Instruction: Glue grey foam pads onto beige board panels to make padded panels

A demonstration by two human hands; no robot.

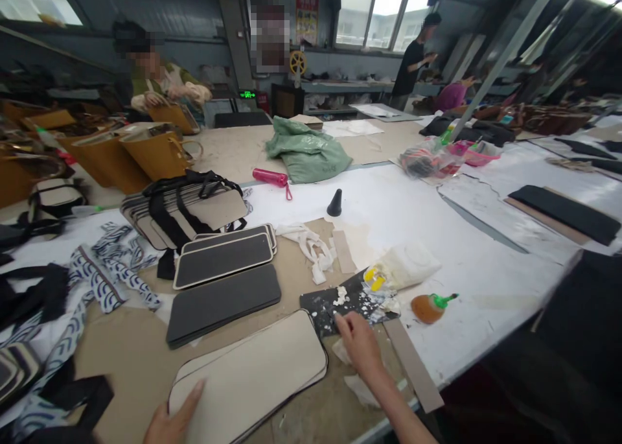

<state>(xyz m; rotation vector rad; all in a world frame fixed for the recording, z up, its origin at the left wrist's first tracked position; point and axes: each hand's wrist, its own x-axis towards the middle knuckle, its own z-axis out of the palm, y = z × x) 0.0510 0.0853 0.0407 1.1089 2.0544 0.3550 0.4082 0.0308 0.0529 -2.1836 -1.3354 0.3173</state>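
Observation:
A stack of beige panels with rounded corners (257,373) lies in front of me, its sheets slightly fanned. My left hand (170,421) is at the stack's near left corner, thumb pressed on the top panel; its other fingers are mostly hidden. My right hand (359,343) is closed in a pinch over the near edge of a black board (315,308) smeared with white paste. What sits between those fingertips is too small to make out. At the board's far side lies a white bag with yellow marks (408,266). Behind the beige stack are dark grey panels (226,304).
To the right stands an orange bottle with a green nozzle (428,308), near a grey-brown strip (413,366). Farther back are a black cone (335,204), a pink umbrella (269,177), a green sack (308,152) and strapped panels (208,207). A co-worker (165,84) handles brown bags across the table.

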